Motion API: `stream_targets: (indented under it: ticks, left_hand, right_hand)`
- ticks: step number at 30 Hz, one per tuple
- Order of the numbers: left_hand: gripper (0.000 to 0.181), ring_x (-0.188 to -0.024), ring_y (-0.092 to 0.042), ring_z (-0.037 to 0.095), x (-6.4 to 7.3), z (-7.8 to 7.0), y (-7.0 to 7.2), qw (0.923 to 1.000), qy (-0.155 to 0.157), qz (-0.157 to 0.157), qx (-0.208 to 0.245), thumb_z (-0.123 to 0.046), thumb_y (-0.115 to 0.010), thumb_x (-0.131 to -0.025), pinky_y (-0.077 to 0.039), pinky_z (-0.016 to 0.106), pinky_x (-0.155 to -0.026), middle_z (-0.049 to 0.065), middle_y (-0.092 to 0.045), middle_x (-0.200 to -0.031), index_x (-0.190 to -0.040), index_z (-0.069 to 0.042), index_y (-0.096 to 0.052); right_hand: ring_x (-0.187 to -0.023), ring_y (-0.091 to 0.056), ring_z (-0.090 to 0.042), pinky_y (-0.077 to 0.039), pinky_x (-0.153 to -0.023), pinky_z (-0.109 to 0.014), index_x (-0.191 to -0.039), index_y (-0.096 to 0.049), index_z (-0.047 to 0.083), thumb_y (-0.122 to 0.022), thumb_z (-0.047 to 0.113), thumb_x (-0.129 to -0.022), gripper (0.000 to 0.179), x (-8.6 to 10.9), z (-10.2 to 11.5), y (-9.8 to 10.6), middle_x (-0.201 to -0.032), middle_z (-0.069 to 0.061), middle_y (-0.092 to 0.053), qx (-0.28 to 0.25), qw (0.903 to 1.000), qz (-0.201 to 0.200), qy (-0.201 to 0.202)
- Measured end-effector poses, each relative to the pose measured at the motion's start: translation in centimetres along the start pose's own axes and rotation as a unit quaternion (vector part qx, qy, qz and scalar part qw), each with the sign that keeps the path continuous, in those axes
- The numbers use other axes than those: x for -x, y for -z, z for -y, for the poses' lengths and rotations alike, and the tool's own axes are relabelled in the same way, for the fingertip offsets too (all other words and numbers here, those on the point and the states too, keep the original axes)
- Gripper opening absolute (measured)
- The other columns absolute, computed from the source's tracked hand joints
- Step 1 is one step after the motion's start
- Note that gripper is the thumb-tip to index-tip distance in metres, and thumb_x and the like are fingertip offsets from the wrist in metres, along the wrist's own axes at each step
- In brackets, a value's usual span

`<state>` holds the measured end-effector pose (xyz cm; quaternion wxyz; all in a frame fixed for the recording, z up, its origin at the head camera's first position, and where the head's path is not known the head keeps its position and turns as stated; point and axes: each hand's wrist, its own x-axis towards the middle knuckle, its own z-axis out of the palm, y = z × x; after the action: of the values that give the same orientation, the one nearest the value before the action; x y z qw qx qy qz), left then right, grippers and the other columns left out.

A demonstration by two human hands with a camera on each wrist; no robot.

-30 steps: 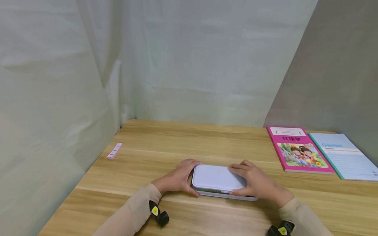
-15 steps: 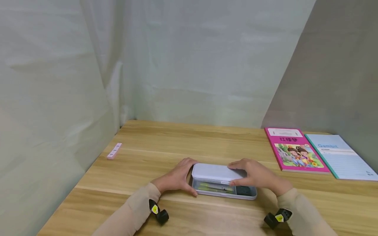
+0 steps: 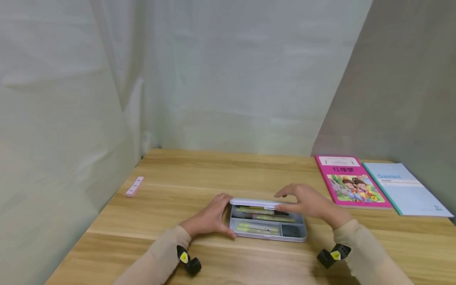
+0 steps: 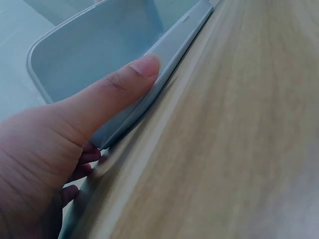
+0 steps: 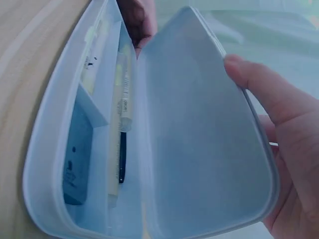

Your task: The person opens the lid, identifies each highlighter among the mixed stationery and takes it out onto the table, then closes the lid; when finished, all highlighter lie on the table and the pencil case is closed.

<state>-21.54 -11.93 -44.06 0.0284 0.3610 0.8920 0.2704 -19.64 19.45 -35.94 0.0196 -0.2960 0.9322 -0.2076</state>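
A white pencil case (image 3: pixel 270 238) lies on the table with its lid (image 5: pixel 199 139) raised. My left hand (image 3: pixel 210 218) grips the case's left end, the thumb along the front side and the fingers round behind. The right hand (image 3: pixel 310 202) holds the lid's edge, thumb on the inner side and fingers behind. Inside, several pens (image 5: pixel 115 144) lie in the long rear compartment. The front left compartment has slim yellow-green items (image 3: pixel 257 228). A dark block (image 5: pixel 77 164), perhaps an eraser, sits in the front right one.
A pink book (image 3: pixel 350 182) and a pale blue notebook (image 3: pixel 406 190) lie at the right rear of the wooden table (image 3: pixel 199 174). Near the left edge is a small pink-and-white strip (image 3: pixel 135 186). Pale cloth (image 3: pixel 231 79) hangs behind and at the left.
The lid has swung up and back with my right hand, baring the pens and compartments. My left hand stays at the case's left end.
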Motion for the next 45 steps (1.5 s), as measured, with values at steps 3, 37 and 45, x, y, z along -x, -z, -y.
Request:
stream_targets:
  ticks: [3,37,45]
  left_hand:
    - [0.108,-0.126,-0.044,0.027,0.1,0.0,0.0,1.0,0.0,0.001,0.0,-0.051,-0.09,-0.054,-0.038,0.045,-0.11,0.013,-0.049,-0.133,-0.136,0.0,-0.04]
    - [0.095,-0.127,-0.042,0.02,0.0,0.2,-0.1,0.9997,-0.004,0.005,0.022,-0.055,-0.086,-0.058,-0.037,0.043,-0.112,0.006,-0.048,-0.136,-0.132,-0.01,-0.046]
    - [0.093,-0.126,-0.043,0.019,0.1,0.2,-0.1,0.9998,0.001,0.005,0.019,-0.055,-0.086,-0.058,-0.038,0.043,-0.111,0.004,-0.048,-0.134,-0.13,-0.011,-0.047]
  right_hand:
    - [-0.11,-0.063,-0.026,-0.051,-0.095,-0.049,-0.111,-0.071,0.01,-0.065,0.049,-0.087,0.046,0.0,0.2,0.2,-0.115,-0.005,-0.07,0.014,0.9996,-0.022,-0.007]
    - [-0.081,-0.06,-0.013,-0.056,-0.068,-0.029,-0.088,-0.072,0.013,-0.08,0.013,-0.077,0.014,-2.3,-0.4,0.5,-0.085,0.001,-0.067,0.136,0.9632,-0.218,0.079]
    - [-0.085,-0.064,-0.018,-0.059,-0.072,-0.031,-0.092,-0.07,0.009,-0.077,0.008,-0.08,0.014,-2.5,-0.5,0.4,-0.093,-0.004,-0.067,0.129,0.9674,-0.213,0.046]
